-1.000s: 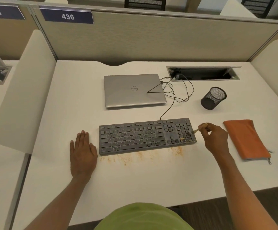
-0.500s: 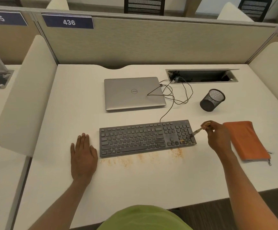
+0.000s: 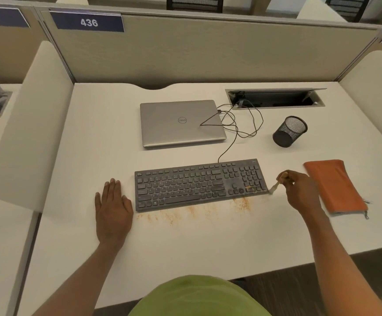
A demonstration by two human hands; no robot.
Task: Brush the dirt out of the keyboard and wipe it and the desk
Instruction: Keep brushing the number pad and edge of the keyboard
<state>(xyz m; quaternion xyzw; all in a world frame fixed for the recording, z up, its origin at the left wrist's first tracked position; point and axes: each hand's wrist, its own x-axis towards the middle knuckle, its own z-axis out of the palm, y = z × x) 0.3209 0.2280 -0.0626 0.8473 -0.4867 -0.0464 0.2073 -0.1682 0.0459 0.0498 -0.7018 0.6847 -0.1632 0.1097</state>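
Note:
A dark grey keyboard (image 3: 199, 184) lies on the white desk (image 3: 185, 245), with orange dirt on its lower right keys. More orange dirt (image 3: 194, 212) is strewn on the desk along the keyboard's front edge. My right hand (image 3: 299, 190) pinches a small light-handled brush (image 3: 276, 184); its bristles sit just off the keyboard's right front corner. My left hand (image 3: 112, 208) rests flat on the desk, just left of the keyboard. An orange cloth pouch (image 3: 335, 185) lies to the right of my right hand.
A shut silver laptop (image 3: 181, 123) lies behind the keyboard, with thin cables (image 3: 238, 124) running to an open cable hatch (image 3: 274, 99). A black mesh pen cup (image 3: 289, 131) lies tipped at the back right. Partition panels (image 3: 208, 53) enclose the desk.
My right hand has swept the brush from the number pad keys down and right, off the keyboard's right front corner. My left hand has stayed flat on the desk.

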